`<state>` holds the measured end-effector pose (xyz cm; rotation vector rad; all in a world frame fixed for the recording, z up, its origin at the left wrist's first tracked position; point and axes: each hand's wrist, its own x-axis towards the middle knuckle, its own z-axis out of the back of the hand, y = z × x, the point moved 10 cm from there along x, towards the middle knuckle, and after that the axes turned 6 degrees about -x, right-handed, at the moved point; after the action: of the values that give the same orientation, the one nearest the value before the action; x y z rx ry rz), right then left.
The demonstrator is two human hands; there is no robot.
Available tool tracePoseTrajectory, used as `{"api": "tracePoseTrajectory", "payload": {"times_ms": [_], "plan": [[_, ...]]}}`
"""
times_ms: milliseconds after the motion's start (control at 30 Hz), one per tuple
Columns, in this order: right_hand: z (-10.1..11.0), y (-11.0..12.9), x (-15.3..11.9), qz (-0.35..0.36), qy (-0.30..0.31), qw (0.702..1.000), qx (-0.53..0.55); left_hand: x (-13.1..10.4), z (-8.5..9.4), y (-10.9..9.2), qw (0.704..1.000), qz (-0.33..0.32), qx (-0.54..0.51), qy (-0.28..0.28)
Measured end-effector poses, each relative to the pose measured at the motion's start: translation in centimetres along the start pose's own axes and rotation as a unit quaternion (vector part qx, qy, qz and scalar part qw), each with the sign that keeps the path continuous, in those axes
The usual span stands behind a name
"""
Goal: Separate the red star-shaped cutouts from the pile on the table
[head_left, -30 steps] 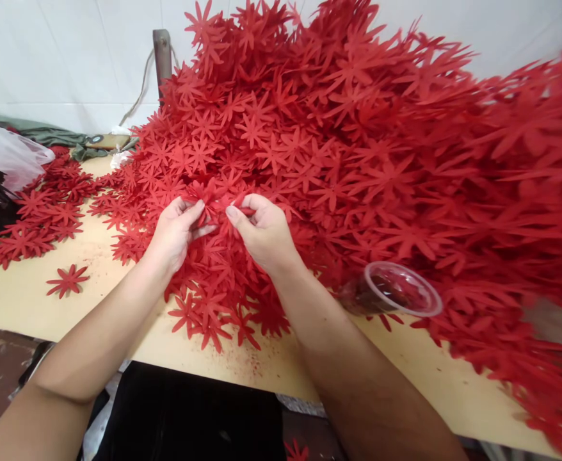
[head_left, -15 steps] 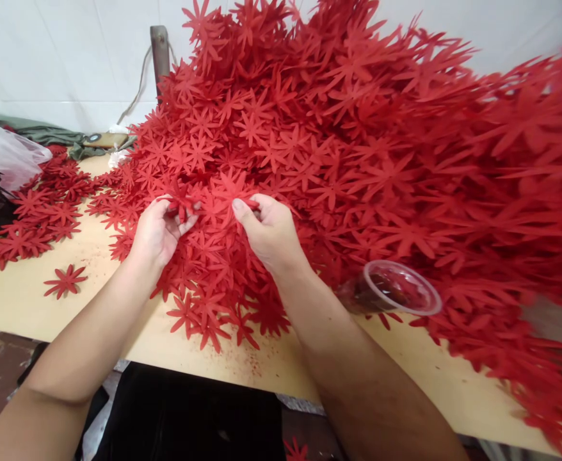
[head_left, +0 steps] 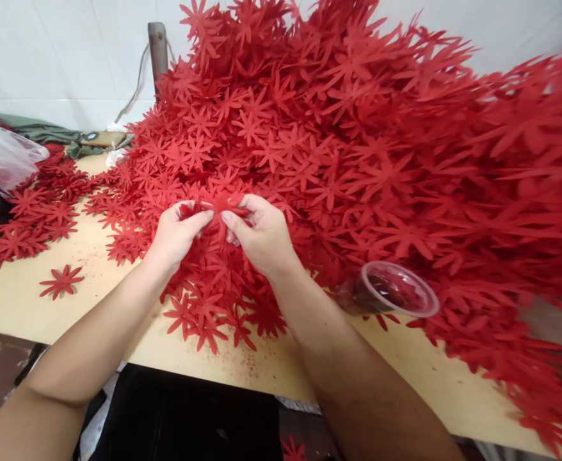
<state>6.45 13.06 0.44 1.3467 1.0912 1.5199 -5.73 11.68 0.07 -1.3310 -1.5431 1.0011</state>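
Between my two hands is a red flower-shaped cutout (head_left: 221,203) with long narrow petals. My left hand (head_left: 175,230) is closed in a pinch on its left side, thumb on top, and a bit of red also shows among its fingers. On the right side my right hand (head_left: 265,235) pinches the cutout between thumb and fingers. Both hands are just above a large heap of similar red cutouts (head_left: 281,141). The fingers cover part of the held piece, so I cannot tell whether it is one layer or more.
A clear plastic cup (head_left: 399,289) with dark contents leans right of my right forearm. One loose cutout (head_left: 61,282) lies on the pale tabletop (head_left: 103,307). At the left are a smaller pile of cutouts (head_left: 41,224) and a white plastic bag (head_left: 9,153). A post (head_left: 157,57) rises behind.
My left hand has moved right, close to my right hand, and its thumb now presses on the red cutout. The right hand has shifted slightly left.
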Motion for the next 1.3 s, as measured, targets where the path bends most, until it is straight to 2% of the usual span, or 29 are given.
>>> {"api": "tracePoseTrajectory", "payload": {"times_ms": [67, 200, 400, 667, 900, 1100, 1200, 1300], "plan": [[0.5, 0.2, 0.0, -0.002, -0.019, 1.000, -0.021, 0.0, 0.4, 0.0, 1.000, -0.007, 0.001, -0.024], [1.4, 0.8, 0.1, 0.013, -0.054, 0.998, -0.008, 0.1, 0.1, -0.2, 0.999, -0.015, -0.012, -0.026], [1.5, 0.7, 0.4, 0.008, -0.049, 0.999, 0.009, 0.5, 0.8, 0.3, 0.998, -0.004, -0.050, -0.050], [1.9, 1.8, -0.1, 0.053, -0.087, 0.991, -0.092, 0.1, 0.1, 0.8, 0.996, 0.010, -0.073, -0.045], [0.8, 1.2, 0.1, 0.050, -0.050, 0.996, -0.046, 0.5, 1.4, 0.6, 0.986, 0.012, -0.140, -0.084], [2.6, 0.2, 0.6, 0.026, -0.090, 0.995, 0.026, 0.9, 2.4, 0.3, 0.985, -0.002, -0.134, -0.110], [3.1, -0.6, 0.8, -0.003, -0.097, 0.993, 0.063, 1.0, 2.3, -0.2, 0.988, -0.038, -0.111, -0.098], [3.3, -0.3, 0.8, -0.001, -0.103, 0.992, 0.068, 1.2, 2.2, -0.5, 0.990, -0.064, -0.094, -0.086]]}}
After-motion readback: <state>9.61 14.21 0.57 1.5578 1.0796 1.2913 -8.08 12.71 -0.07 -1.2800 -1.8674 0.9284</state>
